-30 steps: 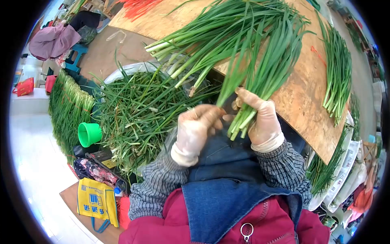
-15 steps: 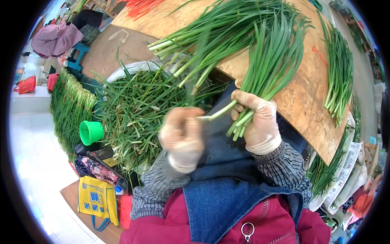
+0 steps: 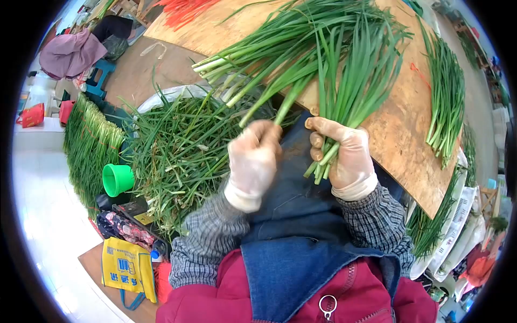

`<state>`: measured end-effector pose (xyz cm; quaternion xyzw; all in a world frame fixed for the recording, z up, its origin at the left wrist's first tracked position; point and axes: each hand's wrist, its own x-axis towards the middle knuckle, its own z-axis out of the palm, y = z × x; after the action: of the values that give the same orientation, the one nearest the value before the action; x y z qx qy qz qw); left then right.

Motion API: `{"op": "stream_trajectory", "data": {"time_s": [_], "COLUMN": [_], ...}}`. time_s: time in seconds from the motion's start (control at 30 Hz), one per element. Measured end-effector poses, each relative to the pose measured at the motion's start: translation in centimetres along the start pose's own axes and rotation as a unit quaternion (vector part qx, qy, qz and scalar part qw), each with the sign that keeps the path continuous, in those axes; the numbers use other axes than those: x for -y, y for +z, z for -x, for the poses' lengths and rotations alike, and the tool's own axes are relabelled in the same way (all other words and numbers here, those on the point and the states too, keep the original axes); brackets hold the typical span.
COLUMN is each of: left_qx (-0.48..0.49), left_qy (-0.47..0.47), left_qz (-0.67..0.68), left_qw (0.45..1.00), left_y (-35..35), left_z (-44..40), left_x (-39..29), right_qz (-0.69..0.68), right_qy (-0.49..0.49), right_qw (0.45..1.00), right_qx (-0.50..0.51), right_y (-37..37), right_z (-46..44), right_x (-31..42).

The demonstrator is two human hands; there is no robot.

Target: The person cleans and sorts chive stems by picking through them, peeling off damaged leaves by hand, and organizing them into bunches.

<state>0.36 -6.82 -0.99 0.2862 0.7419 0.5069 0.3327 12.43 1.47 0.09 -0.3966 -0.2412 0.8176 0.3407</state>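
In a thin pale glove, my right hand [image 3: 347, 153] is closed around a bunch of Chinese chives [image 3: 358, 97], stem ends poking out below the fingers and long flat leaves fanning up over the board. My left hand [image 3: 256, 153], gloved too and slightly blurred, is closed at the stem end of a chive stalk [image 3: 288, 105] beside the loose pile. That pile of chives [image 3: 280, 46] lies on the wooden board [image 3: 414, 145], its stem ends hanging over the near edge. Below and left, a heap of leafy trimmings [image 3: 177, 151] fills a white-lined container.
A tied chive bundle [image 3: 446, 97] lies at the board's right side. Red ties [image 3: 186, 11] sit at its far end. On the left are stacked bundles [image 3: 91, 151], a green bucket [image 3: 117, 180], a yellow bag [image 3: 126, 266] and a blue stool [image 3: 100, 78].
My left hand has moved up and right, from a stalk in front of the held bunch to a stem end at the pile. My right hand keeps its bunch.
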Motion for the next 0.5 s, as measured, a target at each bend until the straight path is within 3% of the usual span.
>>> {"op": "stream_trajectory", "data": {"time_s": [0.1,0.17,0.23,0.3,0.33,0.5], "left_qx": [-0.003,0.032,0.1,0.159,0.164,0.123], "left_qy": [0.191,0.182,0.037,-0.127,-0.139,-0.128], "left_qz": [0.006,0.016,0.084,0.176,0.238,0.27], "left_qw": [0.982,0.983,0.991,0.963,0.947,0.946], "left_y": [1.3,1.7,1.2,0.8,1.2,2.0], "left_z": [2.7,3.5,3.2,2.1,1.9,1.7], "left_x": [2.1,2.2,0.8,-1.0,-1.1,-0.2], "right_qz": [0.047,0.076,0.04,0.005,-0.012,-0.016], "right_qy": [-0.02,-0.005,0.002,0.029,0.053,0.028], "right_qw": [0.998,0.997,0.999,1.0,0.999,0.999], "right_qx": [-0.028,-0.01,-0.004,-0.003,-0.007,-0.003], "right_y": [0.5,0.0,-0.3,-0.6,-0.4,-0.7], "right_z": [0.2,0.3,0.1,0.4,0.7,0.7], "right_x": [-0.4,-0.6,-0.9,-0.7,-0.7,-1.1]}}
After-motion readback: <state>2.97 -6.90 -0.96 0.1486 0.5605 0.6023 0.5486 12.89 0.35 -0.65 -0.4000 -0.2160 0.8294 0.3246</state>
